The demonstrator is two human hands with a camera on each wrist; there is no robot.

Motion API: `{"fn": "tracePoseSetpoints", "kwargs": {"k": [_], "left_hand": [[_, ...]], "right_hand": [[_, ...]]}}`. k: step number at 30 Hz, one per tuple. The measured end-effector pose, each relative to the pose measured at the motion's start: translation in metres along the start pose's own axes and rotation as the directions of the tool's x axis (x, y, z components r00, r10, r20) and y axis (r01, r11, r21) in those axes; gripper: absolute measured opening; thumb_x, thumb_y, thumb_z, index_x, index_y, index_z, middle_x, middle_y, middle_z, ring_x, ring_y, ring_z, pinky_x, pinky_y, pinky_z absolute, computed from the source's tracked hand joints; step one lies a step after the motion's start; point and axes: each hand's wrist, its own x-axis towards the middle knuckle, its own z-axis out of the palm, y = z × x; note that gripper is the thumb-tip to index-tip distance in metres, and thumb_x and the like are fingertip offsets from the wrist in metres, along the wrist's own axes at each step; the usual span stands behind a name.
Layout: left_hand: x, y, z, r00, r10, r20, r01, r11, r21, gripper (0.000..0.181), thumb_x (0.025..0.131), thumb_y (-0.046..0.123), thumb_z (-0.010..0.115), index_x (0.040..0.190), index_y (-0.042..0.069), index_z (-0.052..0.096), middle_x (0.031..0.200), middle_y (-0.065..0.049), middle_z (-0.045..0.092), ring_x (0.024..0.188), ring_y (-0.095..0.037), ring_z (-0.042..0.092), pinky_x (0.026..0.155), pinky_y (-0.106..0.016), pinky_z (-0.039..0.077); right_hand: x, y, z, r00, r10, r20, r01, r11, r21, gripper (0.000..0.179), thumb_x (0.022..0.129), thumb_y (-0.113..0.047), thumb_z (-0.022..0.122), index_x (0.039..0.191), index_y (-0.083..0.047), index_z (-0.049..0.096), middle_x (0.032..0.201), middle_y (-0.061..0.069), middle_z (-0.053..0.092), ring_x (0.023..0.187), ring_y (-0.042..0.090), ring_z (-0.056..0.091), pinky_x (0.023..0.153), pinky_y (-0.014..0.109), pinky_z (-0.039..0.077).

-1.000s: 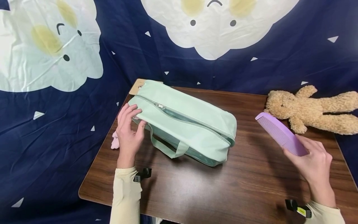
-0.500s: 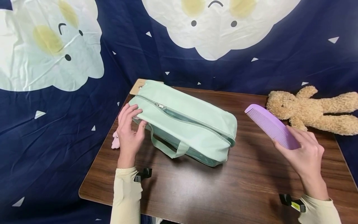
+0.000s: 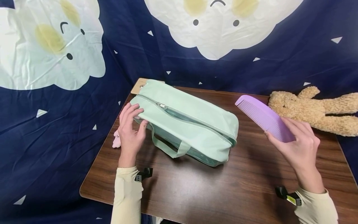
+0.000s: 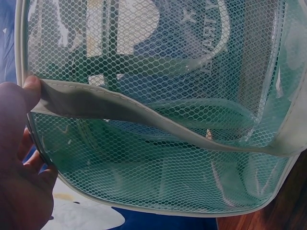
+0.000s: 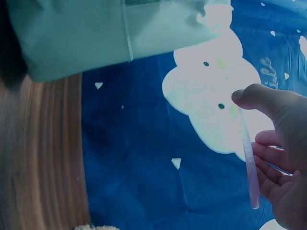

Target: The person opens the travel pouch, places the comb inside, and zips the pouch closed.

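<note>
A mint-green zip bag [image 3: 193, 102] with a mesh front [image 4: 172, 187] stands on the table, its top zip partly undone. The zip slider [image 3: 162, 105] sits toward the left end. At that end my left hand [image 3: 130, 132] grips the bag's edge, thumb on the front beside the handle strap [image 4: 96, 101], fingers round the side. Up in the air to the right of the bag, my right hand [image 3: 300, 149] pinches a purple comb [image 3: 260, 113] by one end. Its teeth face down and left. Edge-on, the comb [image 5: 250, 167] shows between thumb and fingers in the right wrist view.
A tan teddy bear [image 3: 316, 109] lies at the table's back right. Left of the bag lies a small pink item [image 3: 116, 140], and a light wooden piece [image 3: 137, 87] shows behind its left corner. A navy cloud-print cloth [image 3: 126, 40] hangs behind the wooden table [image 3: 179, 189].
My right hand has carried the comb left and upward in the head view, closer to the bag. The left hand and the bag have stayed in place.
</note>
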Motion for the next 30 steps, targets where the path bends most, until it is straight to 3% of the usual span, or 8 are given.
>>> {"fn": "tracePoseSetpoints", "kwargs": {"k": [5, 17, 30], "left_hand": [[0.000, 0.000, 0.000, 1.000, -0.002, 0.002, 0.002, 1.000, -0.003, 0.048, 0.096, 0.041, 0.070, 0.113, -0.004, 0.070, 0.129, -0.024, 0.066, 0.140, -0.044, 0.047, 0.123, -0.052, 0.029], [0.000, 0.000, 0.000, 1.000, -0.006, -0.001, 0.006, 1.000, 0.004, 0.055, 0.097, 0.049, 0.065, 0.113, -0.004, 0.070, 0.128, -0.024, 0.066, 0.140, -0.043, 0.048, 0.122, -0.051, 0.030], [-0.001, 0.000, 0.000, 1.000, -0.008, 0.004, 0.008, 1.000, 0.013, 0.056, 0.097, 0.049, 0.065, 0.113, -0.004, 0.070, 0.128, -0.024, 0.066, 0.140, -0.042, 0.047, 0.122, -0.050, 0.031]], "right_hand": [[0.007, -0.013, 0.004, 0.999, -0.021, -0.029, 0.022, 0.999, 0.029, 0.085, 0.081, -0.070, 0.069, 0.105, 0.011, 0.076, 0.099, 0.032, 0.073, 0.081, 0.046, 0.056, 0.089, 0.002, 0.033], [0.024, -0.048, 0.020, 0.991, -0.091, -0.097, 0.104, 0.985, 0.141, 0.071, 0.080, -0.059, 0.073, 0.102, 0.008, 0.078, 0.094, 0.031, 0.073, 0.082, 0.048, 0.059, 0.094, 0.007, 0.040], [0.031, -0.078, 0.044, 0.971, -0.231, -0.056, 0.237, 0.937, 0.258, 0.065, 0.087, -0.054, 0.075, 0.103, 0.009, 0.077, 0.096, 0.027, 0.074, 0.088, 0.043, 0.062, 0.099, 0.012, 0.042]]}}
